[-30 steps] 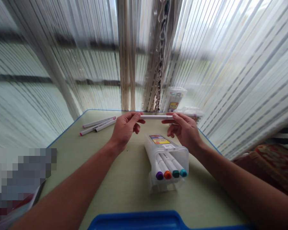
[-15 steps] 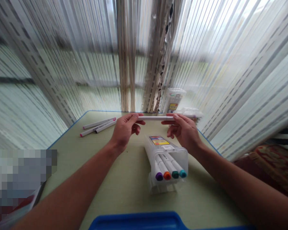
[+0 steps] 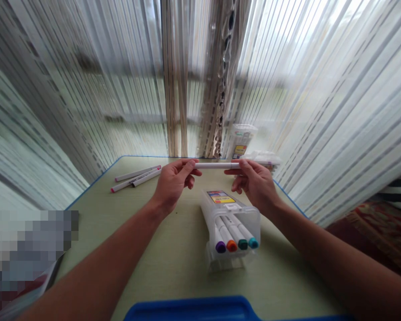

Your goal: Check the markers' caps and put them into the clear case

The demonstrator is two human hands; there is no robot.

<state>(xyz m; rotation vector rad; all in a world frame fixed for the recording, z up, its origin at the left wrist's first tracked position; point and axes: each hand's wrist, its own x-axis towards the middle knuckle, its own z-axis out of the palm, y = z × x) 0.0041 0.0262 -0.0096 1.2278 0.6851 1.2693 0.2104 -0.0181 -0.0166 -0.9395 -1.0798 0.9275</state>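
A white marker (image 3: 217,165) lies level across the view, held up over the table. Its left end is pinched between the thumb and fingers of my left hand (image 3: 175,180). My right hand (image 3: 256,180) grips the other end the same way, and both hands cover the marker's tips. Just below and nearer to me is a clear plastic marker case (image 3: 205,209), lying on its side with its open end toward me. Inside it are several white markers (image 3: 232,229) with purple, orange, dark green and turquoise ends.
Several white markers (image 3: 137,176) with pink or dark ends lie at the table's back left. Another clear case (image 3: 242,138) stands upright at the back right, with a further one (image 3: 263,157) lying beside it. Striped curtains (image 3: 130,80) hang behind the green table (image 3: 167,267). A blue edge (image 3: 194,307) is at the front.
Both hands keep hold of the marker in nearly the same place. My right hand has shifted very slightly left along with the view.
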